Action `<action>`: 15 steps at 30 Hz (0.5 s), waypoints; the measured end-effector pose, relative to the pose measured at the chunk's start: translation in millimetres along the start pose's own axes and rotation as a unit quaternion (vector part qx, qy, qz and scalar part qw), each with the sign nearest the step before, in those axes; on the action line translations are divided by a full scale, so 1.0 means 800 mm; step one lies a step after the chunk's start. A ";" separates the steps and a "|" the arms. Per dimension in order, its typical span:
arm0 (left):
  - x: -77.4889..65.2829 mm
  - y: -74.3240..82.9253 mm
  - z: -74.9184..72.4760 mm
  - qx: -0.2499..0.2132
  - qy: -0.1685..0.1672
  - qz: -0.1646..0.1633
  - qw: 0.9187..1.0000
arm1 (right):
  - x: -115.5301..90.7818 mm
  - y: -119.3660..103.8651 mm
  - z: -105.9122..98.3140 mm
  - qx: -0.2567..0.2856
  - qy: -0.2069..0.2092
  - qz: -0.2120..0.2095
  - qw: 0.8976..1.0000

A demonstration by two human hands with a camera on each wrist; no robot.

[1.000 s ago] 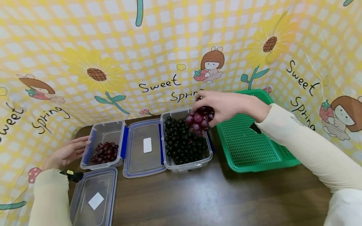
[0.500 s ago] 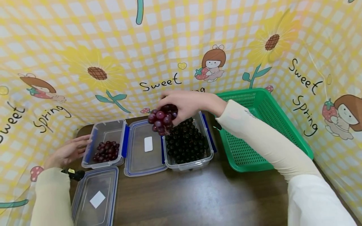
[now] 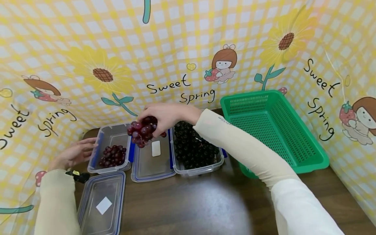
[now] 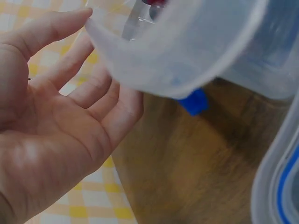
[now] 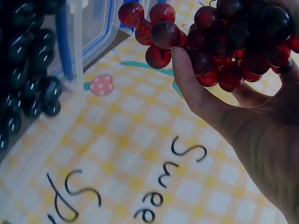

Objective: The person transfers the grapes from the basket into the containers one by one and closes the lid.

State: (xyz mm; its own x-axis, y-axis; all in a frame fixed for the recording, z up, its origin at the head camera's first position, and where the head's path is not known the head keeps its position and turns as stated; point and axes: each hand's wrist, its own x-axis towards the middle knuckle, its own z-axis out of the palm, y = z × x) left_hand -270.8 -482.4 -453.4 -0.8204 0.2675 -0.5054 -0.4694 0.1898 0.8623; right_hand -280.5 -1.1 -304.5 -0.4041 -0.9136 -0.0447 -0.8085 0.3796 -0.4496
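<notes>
While a bunch of red grapes is gripped by the right hand and held above the clear lid between the left container and the container of black grapes, the left container's outer wall is touched by the extended, relaxed fingers of the left hand. Since loose red grapes are already held in that container, the step in hand is judged to be sorting by colour, with the bunch in mid-transfer. Next, it should probably be brought over the left container's opening, lowered gently and released inside, with the wall kept steady.
</notes>
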 end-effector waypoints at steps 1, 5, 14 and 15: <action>-0.001 0.002 0.000 0.003 0.003 -0.001 1.000 | 0.005 -0.001 0.002 0.003 -0.004 0.005 1.000; 0.000 0.008 0.000 0.008 0.015 0.002 1.000 | 0.027 -0.004 0.008 0.017 -0.009 0.030 0.999; -0.001 0.012 -0.003 0.031 0.013 -0.013 0.999 | 0.080 -0.008 0.026 0.066 0.012 0.019 0.998; -0.002 0.011 -0.004 0.030 0.013 -0.018 0.999 | 0.086 -0.007 0.029 0.076 0.016 0.016 0.997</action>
State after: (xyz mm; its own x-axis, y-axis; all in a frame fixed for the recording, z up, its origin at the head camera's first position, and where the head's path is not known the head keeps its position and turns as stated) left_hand -274.9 -484.2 -445.1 -0.8121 0.2351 -0.5341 -0.4783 0.2561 0.8400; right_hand -293.6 -69.5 -325.4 -0.4434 -0.8957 -0.0333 -0.7224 0.3791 -0.5783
